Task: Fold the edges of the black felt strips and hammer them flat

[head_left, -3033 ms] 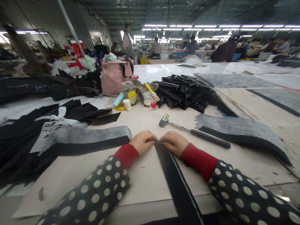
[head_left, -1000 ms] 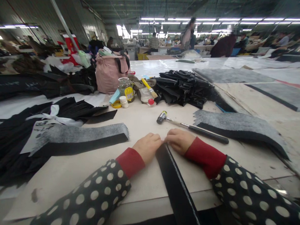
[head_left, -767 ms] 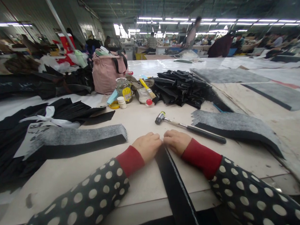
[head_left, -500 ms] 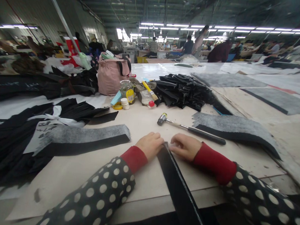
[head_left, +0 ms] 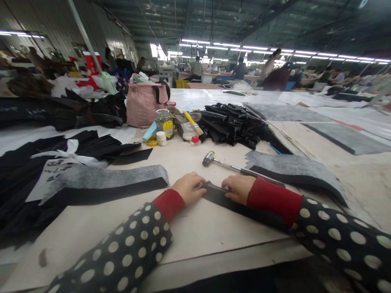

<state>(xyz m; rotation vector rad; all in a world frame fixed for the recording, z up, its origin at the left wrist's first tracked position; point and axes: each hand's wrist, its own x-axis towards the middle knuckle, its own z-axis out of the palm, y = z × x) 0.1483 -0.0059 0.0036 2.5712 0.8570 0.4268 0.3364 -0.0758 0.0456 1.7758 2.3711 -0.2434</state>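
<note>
A long black strip of material (head_left: 241,208) lies slantwise on the pale work board (head_left: 208,232), its near part running under my right forearm. My left hand (head_left: 189,188) pinches the strip's far left end between thumb and fingers. Along the strip's upper edge, my right hand (head_left: 239,187) has its fingers curled and closed on it, a short way from the left hand. Just beyond the hands rests a hammer (head_left: 209,158) with a dark handle, partly behind the right hand and cuff.
Black strips with grey backing lie at left (head_left: 117,180) and right (head_left: 291,167). A tied black bundle (head_left: 18,170) is far left. Behind are a glass jar (head_left: 164,123), a brush (head_left: 193,122), a pile of black pieces (head_left: 231,122) and a pink bag (head_left: 145,102).
The black strip has swung from pointing towards me to slanting right, under my right forearm. My hands stay at its far end, the right one now further over it.
</note>
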